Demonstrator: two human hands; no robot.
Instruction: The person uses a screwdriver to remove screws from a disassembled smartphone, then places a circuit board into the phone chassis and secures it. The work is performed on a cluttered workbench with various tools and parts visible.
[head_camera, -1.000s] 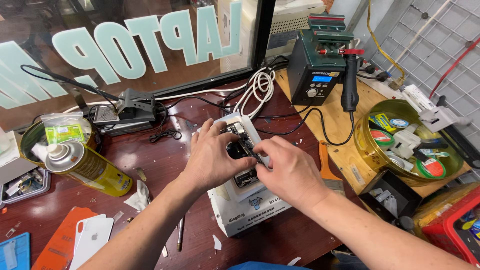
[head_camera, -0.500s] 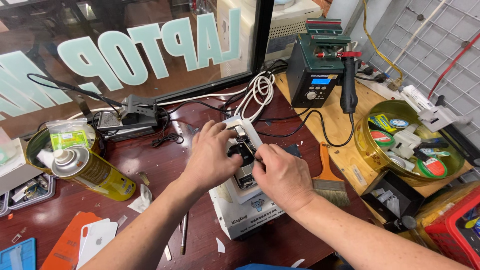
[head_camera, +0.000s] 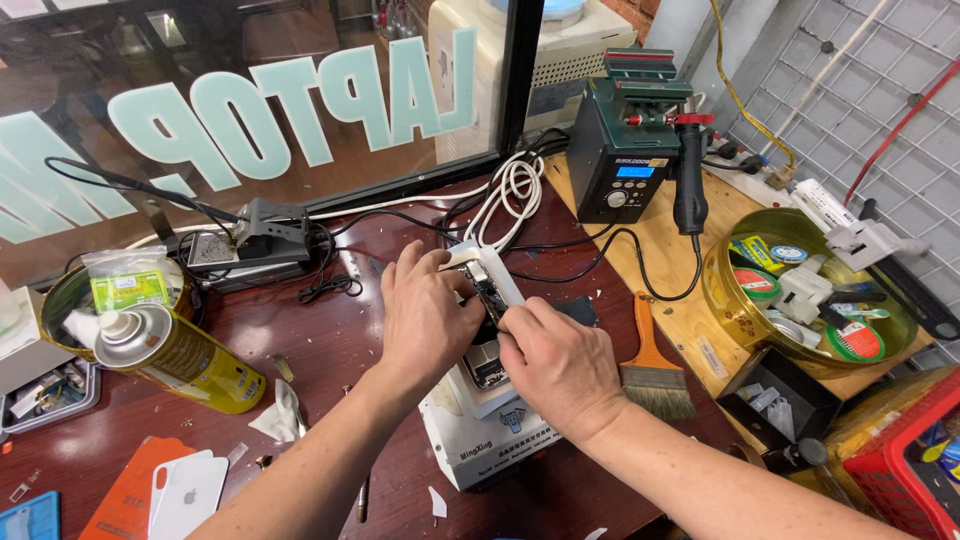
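An opened phone (head_camera: 488, 330) with its dark inner boards showing lies on a white box-shaped pad (head_camera: 490, 440) on the dark red bench. My left hand (head_camera: 425, 315) rests on the phone's left edge and holds it steady. Beside it, my right hand (head_camera: 555, 360) presses its fingertips onto the upper part of the phone; whether a small tool is pinched there cannot be seen. Both hands touch each other over the phone.
A yellow spray can (head_camera: 175, 355) lies at the left beside a round tin. A green soldering station (head_camera: 625, 160) with a black handpiece stands behind. A brush (head_camera: 655, 370) lies right of my hand. A gold round tin (head_camera: 800, 290) holds tape rolls. Orange and white phone backs (head_camera: 165, 495) lie front left.
My hands have stayed on the phone with small shifts; my right hand's fingers have slid slightly along its upper part. The camera has tilted a little.
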